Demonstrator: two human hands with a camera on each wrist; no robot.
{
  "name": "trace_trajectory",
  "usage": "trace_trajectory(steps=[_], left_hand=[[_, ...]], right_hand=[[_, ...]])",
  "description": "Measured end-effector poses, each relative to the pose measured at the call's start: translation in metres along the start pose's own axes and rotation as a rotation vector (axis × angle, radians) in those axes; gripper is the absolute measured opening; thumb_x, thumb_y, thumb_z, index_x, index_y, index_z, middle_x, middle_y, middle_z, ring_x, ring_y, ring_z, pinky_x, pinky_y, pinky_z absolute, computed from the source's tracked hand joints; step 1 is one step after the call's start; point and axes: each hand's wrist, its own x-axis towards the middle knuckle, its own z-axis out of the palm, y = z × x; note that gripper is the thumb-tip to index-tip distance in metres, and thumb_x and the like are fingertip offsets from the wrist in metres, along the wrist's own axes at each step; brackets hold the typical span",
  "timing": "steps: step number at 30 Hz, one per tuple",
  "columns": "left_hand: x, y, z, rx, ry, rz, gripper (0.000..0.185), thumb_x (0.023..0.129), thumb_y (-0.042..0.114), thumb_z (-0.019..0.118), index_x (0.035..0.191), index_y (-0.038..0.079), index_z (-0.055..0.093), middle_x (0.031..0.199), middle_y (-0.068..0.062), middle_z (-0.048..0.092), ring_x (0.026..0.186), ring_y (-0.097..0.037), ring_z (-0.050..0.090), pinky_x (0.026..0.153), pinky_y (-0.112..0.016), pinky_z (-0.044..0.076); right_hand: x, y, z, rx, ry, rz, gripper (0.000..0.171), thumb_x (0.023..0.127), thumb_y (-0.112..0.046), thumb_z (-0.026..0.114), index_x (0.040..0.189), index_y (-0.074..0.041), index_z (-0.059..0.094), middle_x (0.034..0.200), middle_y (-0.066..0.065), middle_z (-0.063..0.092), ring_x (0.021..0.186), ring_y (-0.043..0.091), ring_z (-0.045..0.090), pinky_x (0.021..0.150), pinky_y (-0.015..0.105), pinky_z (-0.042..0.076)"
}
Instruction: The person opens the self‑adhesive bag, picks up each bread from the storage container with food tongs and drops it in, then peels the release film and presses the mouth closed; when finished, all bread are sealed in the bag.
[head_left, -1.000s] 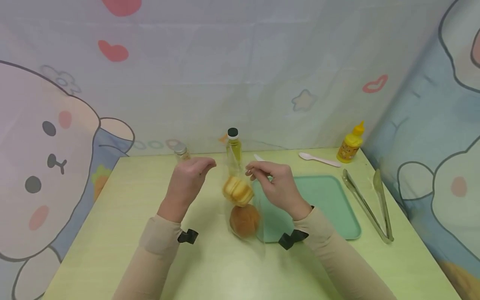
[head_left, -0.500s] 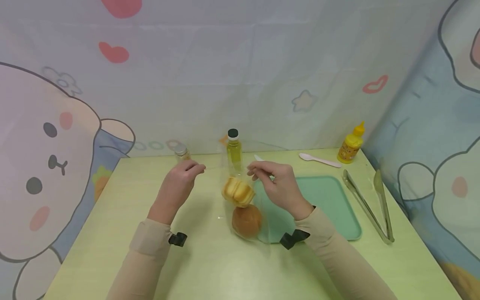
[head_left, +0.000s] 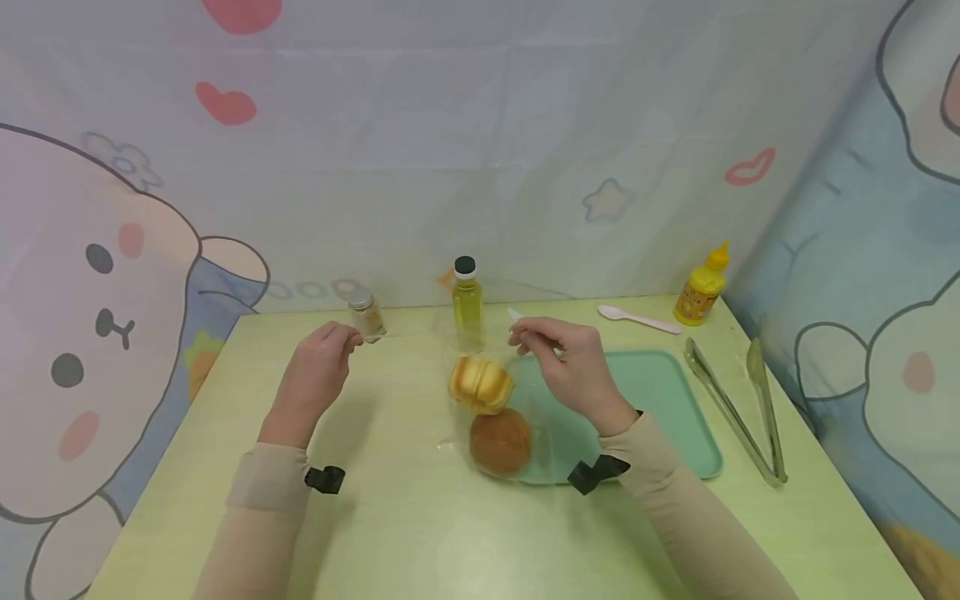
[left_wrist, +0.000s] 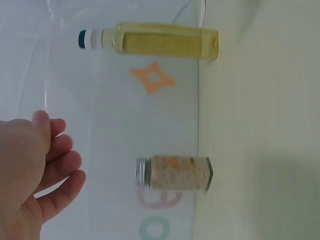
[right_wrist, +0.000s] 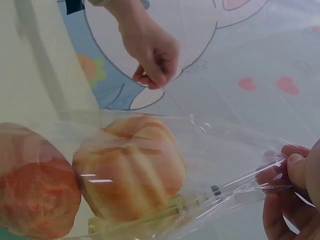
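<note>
A clear plastic bag point(right_wrist: 225, 135) hangs between the hands with two breads inside. The upper one is a pale yellow, grooved bread roll point(head_left: 481, 385); below it lies a round brown bun point(head_left: 500, 442). My right hand point(head_left: 567, 364) pinches the bag's gathered top corner between thumb and fingers. My left hand point(head_left: 315, 377) is out to the left, thumb against fingertips, pinching a thin clear piece of plastic that runs to the bag. In the right wrist view it shows as a fine line; I cannot tell whether it is the bag's edge or a separate strip.
A green tray point(head_left: 660, 408) lies right of the bag. Behind stand a spice jar point(head_left: 367, 317), an oil bottle point(head_left: 468, 312) and a yellow squeeze bottle point(head_left: 701, 292). A pale spoon point(head_left: 641, 320) and metal tongs point(head_left: 738, 417) lie at the right.
My left hand has moved steadily left and slightly toward me, widening the gap between the hands. My right hand has shifted a little right, and the bag with the breads has drifted right too.
</note>
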Motion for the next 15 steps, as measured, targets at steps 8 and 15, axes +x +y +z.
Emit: trace_trajectory(steps=[8,15], left_hand=[[-0.011,-0.025,-0.015,-0.081,0.033,-0.115,0.005,0.094,-0.004,0.074,0.098,-0.005,0.077,0.082,-0.016,0.077,0.07,-0.031,0.074,0.064,-0.042,0.061],[-0.019,-0.039,-0.027,-0.253,0.127,-0.435,0.013,0.095,0.009,0.079,0.105,0.002,0.083,0.089,-0.014,0.08,0.072,0.003,0.073,0.067,-0.004,0.048]], right_hand=[[0.0,0.001,-0.002,0.007,0.005,0.022,0.015,0.101,0.002,0.067,0.106,-0.005,0.079,0.094,0.007,0.08,0.08,0.02,0.076,0.06,0.023,0.054],[0.0,0.001,-0.001,0.024,-0.001,0.038,0.015,0.101,0.002,0.067,0.103,-0.006,0.079,0.093,0.004,0.08,0.081,0.017,0.076,0.057,0.023,0.05]])
